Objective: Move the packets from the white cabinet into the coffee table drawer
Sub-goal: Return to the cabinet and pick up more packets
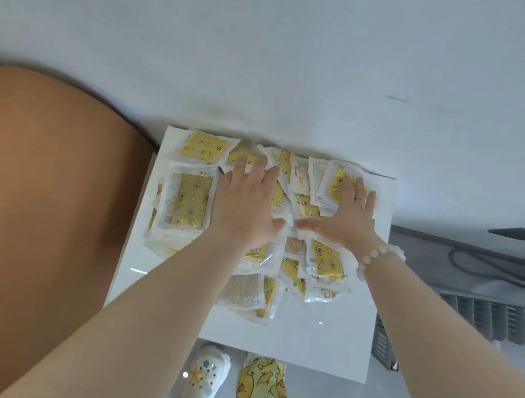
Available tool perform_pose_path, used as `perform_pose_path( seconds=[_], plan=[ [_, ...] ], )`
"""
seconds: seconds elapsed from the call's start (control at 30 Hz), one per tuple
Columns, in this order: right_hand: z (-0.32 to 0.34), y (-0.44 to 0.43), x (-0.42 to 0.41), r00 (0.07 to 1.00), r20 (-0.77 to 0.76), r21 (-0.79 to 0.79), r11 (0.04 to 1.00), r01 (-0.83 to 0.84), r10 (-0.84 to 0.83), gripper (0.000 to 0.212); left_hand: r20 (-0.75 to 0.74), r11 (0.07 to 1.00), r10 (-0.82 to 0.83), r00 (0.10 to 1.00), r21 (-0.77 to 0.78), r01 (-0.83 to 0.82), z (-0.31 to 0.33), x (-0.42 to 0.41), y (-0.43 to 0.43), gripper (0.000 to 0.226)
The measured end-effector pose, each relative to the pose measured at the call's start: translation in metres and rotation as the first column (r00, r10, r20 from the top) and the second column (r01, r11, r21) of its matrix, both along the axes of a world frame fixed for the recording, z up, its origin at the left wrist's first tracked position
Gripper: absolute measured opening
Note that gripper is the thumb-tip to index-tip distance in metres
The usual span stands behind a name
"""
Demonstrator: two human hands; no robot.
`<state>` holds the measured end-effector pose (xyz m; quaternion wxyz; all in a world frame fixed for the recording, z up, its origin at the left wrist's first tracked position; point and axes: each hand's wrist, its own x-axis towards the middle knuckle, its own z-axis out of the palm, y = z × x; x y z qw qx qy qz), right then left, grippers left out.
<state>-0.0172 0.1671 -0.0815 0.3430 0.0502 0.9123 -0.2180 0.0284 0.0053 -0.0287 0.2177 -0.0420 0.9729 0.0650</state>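
Packets (189,202) (yellow patterned, clear wrap) heaped in open white drawer (319,346) | left hand (247,207) flat on heap, fingers (259,170) straight, spread | right hand (346,215) flat beside it, fingers straight | 2 thumbs nearly touching | bead bracelet (376,254) on right wrist | white surface (269,68) above drawer

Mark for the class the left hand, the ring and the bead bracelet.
left hand (247,207): head view, back of the hand, flat on the packets (189,197).
ring (361,198): head view, band on a finger of the right hand (344,219).
bead bracelet (374,253): head view, pale bead at the right wrist.
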Motion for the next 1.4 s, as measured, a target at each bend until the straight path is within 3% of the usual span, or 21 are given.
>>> perform_pose_path(
  seconds=[0.13, 0.27, 0.53, 0.8, 1.0, 1.13, 1.27, 1.4],
  plan=[
    [-0.007, -0.008, -0.006, 0.993, -0.015, -0.086, 0.989, 0.119, -0.121, 0.101, 0.127, 0.998, 0.035, 0.991, 0.056, -0.042, -0.013, -0.004, 0.002, 0.079],
    [-0.005, -0.009, -0.011, 0.982, -0.101, 0.009, 0.987, 0.159, -0.157, 0.087, 0.155, 0.999, 0.005, 0.988, 0.045, -0.012, -0.011, -0.008, 0.0, 0.066],
    [-0.005, -0.003, -0.023, 0.948, -0.286, 0.25, 0.966, -0.068, 0.141, 0.042, 0.086, 0.977, -0.132, 0.988, -0.155, 0.144, -0.016, -0.015, 0.002, 0.045],
    [-0.006, -0.012, -0.033, 0.924, -0.278, 0.358, 0.921, -0.155, 0.264, 0.052, 0.026, 0.951, -0.176, 0.984, -0.253, 0.176, -0.026, -0.024, 0.004, 0.055],
    [-0.017, -0.012, -0.031, 0.905, -0.3, 0.382, 0.907, -0.177, 0.303, 0.04, 0.081, 0.825, -0.392, 0.917, -0.41, 0.389, -0.02, -0.027, 0.009, 0.039],
    [-0.004, -0.004, -0.024, 0.914, -0.252, 0.396, 0.896, -0.202, 0.317, 0.037, 0.051, 0.798, -0.472, 0.88, -0.4, 0.451, -0.007, -0.009, 0.004, 0.039],
    [0.029, 0.003, -0.006, 0.946, -0.222, 0.278, 0.946, -0.169, 0.234, 0.043, -0.002, 0.82, -0.486, 0.874, -0.346, 0.455, 0.016, 0.007, -0.003, 0.035],
    [0.071, 0.011, 0.017, 0.99, -0.136, 0.041, 0.999, -0.029, 0.034, 0.047, 0.01, 0.842, -0.494, 0.87, -0.245, 0.481, 0.053, 0.015, 0.004, 0.036]
  ],
)
